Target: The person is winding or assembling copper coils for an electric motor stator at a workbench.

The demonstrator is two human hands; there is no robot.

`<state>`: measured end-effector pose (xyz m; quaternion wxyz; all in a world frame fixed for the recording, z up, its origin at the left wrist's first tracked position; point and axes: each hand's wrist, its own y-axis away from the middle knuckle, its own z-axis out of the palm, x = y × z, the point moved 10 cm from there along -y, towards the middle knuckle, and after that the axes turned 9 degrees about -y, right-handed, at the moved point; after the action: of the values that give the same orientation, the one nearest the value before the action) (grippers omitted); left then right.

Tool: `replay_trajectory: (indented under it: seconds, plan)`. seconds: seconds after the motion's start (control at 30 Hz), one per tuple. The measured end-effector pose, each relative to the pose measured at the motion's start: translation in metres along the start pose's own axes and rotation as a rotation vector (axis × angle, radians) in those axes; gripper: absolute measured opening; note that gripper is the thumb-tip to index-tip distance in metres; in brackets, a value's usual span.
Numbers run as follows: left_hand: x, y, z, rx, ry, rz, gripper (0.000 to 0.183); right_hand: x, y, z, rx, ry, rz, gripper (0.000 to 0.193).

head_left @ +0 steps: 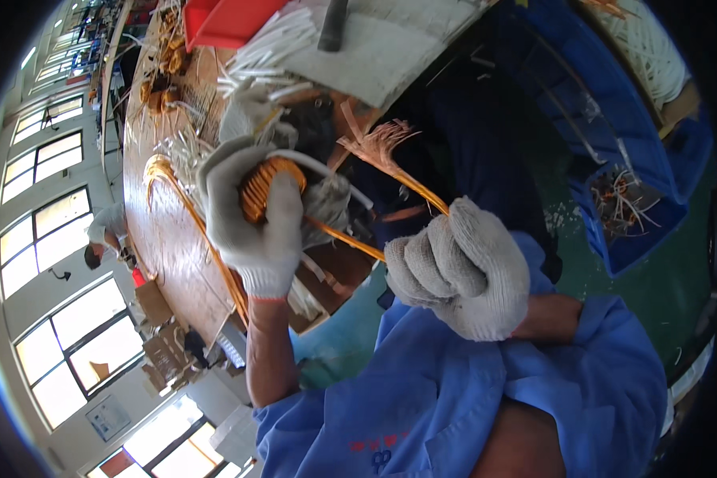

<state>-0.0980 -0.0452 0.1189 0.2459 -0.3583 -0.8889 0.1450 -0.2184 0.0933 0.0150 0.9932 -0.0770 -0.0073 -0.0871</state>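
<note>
My left hand (255, 215), in a white knit glove, grips a ring-shaped coil (272, 188) wound with orange-copper wire, its thumb lying across the front. From the coil a bundle of copper wire (346, 239) runs right into my right hand (462, 271), also gloved and closed in a fist around it. Past that fist the bundle comes out at the top and slants up to a frayed, splayed end (381, 147) of bare strands. A white sleeve tube (323, 166) curves beside the coil. The fingers of my left hand behind the coil are partly hidden.
A wooden table (167, 255) at left bears long copper wires (207, 231), more wound coils (167, 95), white tubes (275, 48) and a red bin (227, 20). Below it stands an open cardboard box (334, 299). Blue crates (645, 159) with wire scraps stand right. Another person (107, 231) works beyond.
</note>
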Motion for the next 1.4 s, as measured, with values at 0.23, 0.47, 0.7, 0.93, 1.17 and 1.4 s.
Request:
replay_trajectory:
  seconds: [0.23, 0.47, 0.7, 0.93, 1.17, 1.4]
  plan:
    - [0.143, 0.047, 0.069, -0.188, -0.253, 0.719, 0.042, -0.121, 0.038, -0.012, 0.222, 0.017, -0.133, 0.067]
    - [0.182, 0.039, 0.108, -0.448, -0.020, 0.766, 0.010, -0.294, 0.143, 0.024, 0.268, 0.701, -0.673, 0.057]
    - [0.201, 0.027, 0.114, -0.752, 0.104, 0.607, 0.018, -0.126, 0.058, 0.069, -0.392, 2.474, -0.278, 0.025]
    - [0.232, 0.053, 0.120, -0.782, 0.175, 0.682, 0.012, -0.152, 0.105, 0.062, -0.356, 2.166, -0.255, 0.026]
    - [0.230, 0.044, 0.121, -0.753, 0.208, 0.640, 0.010, -0.343, 0.090, -0.015, 0.414, 2.452, -0.292, 0.019]
    - [0.235, 0.039, 0.120, -0.730, 0.203, 0.676, 0.011, -0.546, 0.041, -0.147, 0.616, 2.992, 0.218, 0.043]
